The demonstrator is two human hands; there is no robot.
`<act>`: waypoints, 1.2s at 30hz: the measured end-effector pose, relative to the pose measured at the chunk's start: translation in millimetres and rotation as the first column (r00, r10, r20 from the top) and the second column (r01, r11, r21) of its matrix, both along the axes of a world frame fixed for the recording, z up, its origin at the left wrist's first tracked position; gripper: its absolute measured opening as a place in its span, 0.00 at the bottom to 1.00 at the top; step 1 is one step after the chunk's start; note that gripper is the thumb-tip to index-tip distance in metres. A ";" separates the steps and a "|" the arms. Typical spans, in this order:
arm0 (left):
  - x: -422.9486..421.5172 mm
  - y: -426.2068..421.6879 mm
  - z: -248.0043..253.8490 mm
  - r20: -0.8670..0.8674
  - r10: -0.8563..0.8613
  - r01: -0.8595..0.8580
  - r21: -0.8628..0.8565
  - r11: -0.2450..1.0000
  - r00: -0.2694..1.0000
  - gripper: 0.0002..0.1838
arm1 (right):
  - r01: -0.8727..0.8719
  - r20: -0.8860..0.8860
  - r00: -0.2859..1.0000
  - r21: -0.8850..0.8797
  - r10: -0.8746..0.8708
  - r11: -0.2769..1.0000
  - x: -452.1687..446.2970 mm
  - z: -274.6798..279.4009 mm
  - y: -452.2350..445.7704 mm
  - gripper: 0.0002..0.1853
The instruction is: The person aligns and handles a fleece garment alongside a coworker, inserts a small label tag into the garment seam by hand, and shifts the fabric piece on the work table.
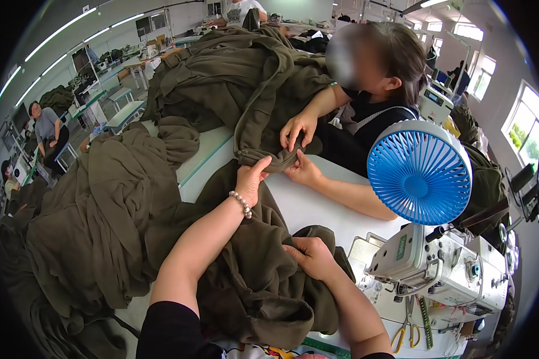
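My left hand (251,179), with a beaded bracelet on its wrist, pinches the edge of an olive-green garment (251,263) near the middle of the view. Lower and to the right, my right hand (311,256) grips a fold of the same cloth, its fingers partly hidden in the fabric. Just beyond my left hand, a co-worker's two hands hold the zippered edge of the olive cloth (275,149). My left fingertips are close to the co-worker's hands.
A blue fan (419,173) stands at the right above a white sewing machine (437,263). Yellow-handled scissors (406,332) lie below the machine. Large garment piles (102,215) fill the left and the back (209,72). A co-worker leans in from the upper right.
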State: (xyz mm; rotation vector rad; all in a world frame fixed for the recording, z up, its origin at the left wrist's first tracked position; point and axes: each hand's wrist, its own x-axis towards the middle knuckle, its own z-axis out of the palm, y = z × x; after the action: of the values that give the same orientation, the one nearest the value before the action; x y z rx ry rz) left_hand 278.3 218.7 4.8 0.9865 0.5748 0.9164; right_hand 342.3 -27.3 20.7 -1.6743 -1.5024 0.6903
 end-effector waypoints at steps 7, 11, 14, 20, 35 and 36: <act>-0.7 0.3 -1.3 0.023 0.028 -0.028 0.028 0.999 0.999 0.08 | 0.010 -0.014 1.000 0.020 -0.010 1.000 -0.6 1.9 -0.4 0.23; -1.8 0.4 -0.3 0.058 0.030 -0.032 0.033 0.999 0.998 0.08 | 0.018 -0.016 1.000 0.020 -0.018 1.000 -1.2 2.7 -1.1 0.23; -1.5 0.4 0.8 0.069 0.043 -0.045 0.029 0.999 0.997 0.09 | 0.019 -0.037 0.999 0.027 -0.018 0.999 -1.5 3.3 -0.9 0.23; -4.2 -5.4 9.4 0.044 0.091 -0.093 0.045 0.995 0.995 0.13 | 0.028 0.009 1.000 0.006 -0.028 1.000 0.3 2.5 -0.9 0.23; -1.8 9.2 -3.6 -0.010 0.171 -0.170 0.058 0.984 0.985 0.23 | 0.027 -0.019 0.999 0.028 -0.026 0.999 -0.3 1.8 -0.5 0.22; -2.6 9.6 -4.2 -0.022 0.167 -0.165 0.073 0.984 0.986 0.23 | 0.028 -0.023 0.999 0.024 -0.028 0.999 -0.8 3.9 -0.9 0.22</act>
State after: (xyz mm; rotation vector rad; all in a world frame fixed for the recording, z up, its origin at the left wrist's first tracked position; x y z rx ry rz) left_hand 275.7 228.3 0.6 1.0270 0.6595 1.0790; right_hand 341.4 -28.2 24.6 -1.6605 -1.4633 0.6711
